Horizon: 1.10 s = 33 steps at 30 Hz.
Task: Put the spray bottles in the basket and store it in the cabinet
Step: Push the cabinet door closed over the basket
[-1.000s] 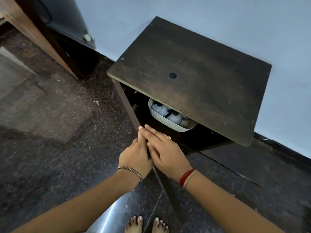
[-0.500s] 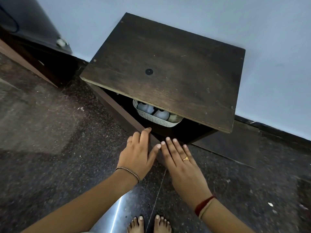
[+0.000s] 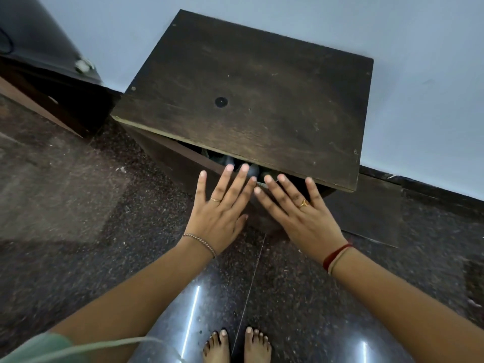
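Observation:
A low dark wooden cabinet [image 3: 262, 100] stands against the pale wall. Its left door [image 3: 180, 163] is swung nearly closed, leaving only a narrow dark gap under the top's front edge. In that gap dim rounded shapes of the spray bottles [image 3: 251, 169] show; the white basket is almost fully hidden. My left hand [image 3: 222, 208] lies flat with fingers spread against the door. My right hand [image 3: 296, 208] is beside it, fingers spread too, fingertips at the gap. Neither hand holds anything.
The right cabinet door [image 3: 366, 213] hangs open toward the wall. A dark wooden piece of furniture [image 3: 52, 95] stands at the far left. The floor is dark polished stone, and my bare feet [image 3: 235, 344] are at the bottom edge.
The left door has swung from wide open to nearly closed under my hands. The basket and bottles, plainly seen before, are now mostly hidden. My fingers have spread apart.

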### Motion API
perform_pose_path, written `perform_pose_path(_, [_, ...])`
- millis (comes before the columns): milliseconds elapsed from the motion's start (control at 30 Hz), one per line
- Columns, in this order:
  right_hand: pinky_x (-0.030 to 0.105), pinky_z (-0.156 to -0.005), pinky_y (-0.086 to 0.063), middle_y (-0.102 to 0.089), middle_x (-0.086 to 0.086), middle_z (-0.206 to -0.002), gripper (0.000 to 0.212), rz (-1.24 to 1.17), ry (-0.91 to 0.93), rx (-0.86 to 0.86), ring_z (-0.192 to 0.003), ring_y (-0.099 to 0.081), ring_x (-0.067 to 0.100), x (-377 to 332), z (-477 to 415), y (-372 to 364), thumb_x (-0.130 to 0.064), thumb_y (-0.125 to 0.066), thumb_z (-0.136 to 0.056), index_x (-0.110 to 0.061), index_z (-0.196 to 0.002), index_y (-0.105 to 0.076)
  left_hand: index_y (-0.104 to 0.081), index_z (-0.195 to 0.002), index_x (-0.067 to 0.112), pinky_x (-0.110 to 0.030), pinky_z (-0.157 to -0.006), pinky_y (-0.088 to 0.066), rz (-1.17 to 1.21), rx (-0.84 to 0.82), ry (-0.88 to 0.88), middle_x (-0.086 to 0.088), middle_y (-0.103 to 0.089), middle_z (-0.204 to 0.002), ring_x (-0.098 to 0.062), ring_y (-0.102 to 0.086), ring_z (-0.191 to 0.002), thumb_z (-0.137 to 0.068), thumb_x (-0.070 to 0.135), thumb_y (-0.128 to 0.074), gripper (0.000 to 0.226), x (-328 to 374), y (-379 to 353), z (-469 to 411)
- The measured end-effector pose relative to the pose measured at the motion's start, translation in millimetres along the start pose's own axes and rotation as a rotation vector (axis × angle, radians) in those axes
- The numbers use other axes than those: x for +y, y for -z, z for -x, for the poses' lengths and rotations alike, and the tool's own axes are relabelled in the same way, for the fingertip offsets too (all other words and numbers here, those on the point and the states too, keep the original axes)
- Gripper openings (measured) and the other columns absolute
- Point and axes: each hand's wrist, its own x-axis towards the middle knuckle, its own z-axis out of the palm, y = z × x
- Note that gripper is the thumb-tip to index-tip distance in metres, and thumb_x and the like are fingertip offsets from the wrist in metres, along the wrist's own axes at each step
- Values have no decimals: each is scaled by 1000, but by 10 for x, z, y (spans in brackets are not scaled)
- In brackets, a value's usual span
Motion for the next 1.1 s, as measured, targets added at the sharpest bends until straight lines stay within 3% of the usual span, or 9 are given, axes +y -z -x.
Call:
perform_pose_path(133, [51,-113,0,-2,3,-157,56,97,65,-23,-144,-3,22,157,-64,-53,-7,0,-96,-18,-150,-7,-20,-146,17,-62,-108,-9,-41,-6,11,-10,-5,-154,-27,-7,-142,-80,46,-55,80,25,-40,-155])
perform_pose_path(300, [51,-112,-1,-4,2,-156,55,184,88,-6,-143,-8,20,219,-149,-62,-7,0,-95,-15,-150,-5,-36,-139,17,-65,-106,-17,10,6,21,-10,-6,-155,-32,-11,-141,-78,45,-58,71,36,-6,-305])
perform_pose_path(433, [53,-112,-1,-8,1,-157,53,185,107,44,-144,-5,26,232,-113,-88,-9,-6,-97,-19,-149,-5,-51,-123,18,-70,-101,-26,149,80,-235,-11,-13,-152,-35,-15,-140,-81,35,-52,45,-142,-9,-291])
perform_pose_path(533, [54,-112,4,-4,5,-156,57,171,73,12,-144,4,28,280,-95,-76,-6,0,-95,-20,-150,-1,-42,-129,20,-69,-101,-25,104,120,-298,-13,-17,-150,-32,-18,-139,-77,33,-60,56,-358,-47,-265])
perform_pose_path(633, [55,-112,4,2,5,-157,60,173,-9,8,-144,-1,24,248,-83,-99,-8,-15,-93,-17,-150,0,-25,-142,20,-69,-103,-15,-18,160,-212,-13,-18,-149,-30,-18,-139,-74,37,-66,81,-407,-90,-274])
perform_pose_path(733, [55,-111,3,1,3,-157,61,232,-58,29,-144,-5,23,188,-145,-124,-7,-20,-92,-17,-150,-1,-7,-148,18,-69,-102,-8,-106,184,-194,-12,-14,-151,-29,-6,-141,-73,40,-66,98,-295,-170,-339])
perform_pose_path(867, [59,-108,11,5,7,-156,72,223,-75,-12,-143,15,30,188,-224,-156,-11,-33,-88,-16,-149,7,3,-148,20,-70,-101,-5,-100,177,-153,-11,-8,-151,-27,19,-142,-79,27,-61,94,-130,-244,-467])
perform_pose_path(1000, [65,-109,-10,-6,5,-157,74,212,-104,24,-142,-12,26,154,-263,-197,-21,-46,-88,-20,-149,-4,5,-147,25,-74,-97,-4,-85,185,-86,-12,-7,-150,-30,20,-140,-85,34,-54,87,-106,-297,-580])
perform_pose_path(1100, [58,-106,-28,-17,2,-155,75,156,-117,74,-139,-29,26,122,-268,-233,-26,-52,-87,-22,-149,-8,6,-147,24,-73,-98,-4,-86,181,-37,-13,-4,-150,-30,22,-140,-89,32,-52,82,-143,-330,-673])
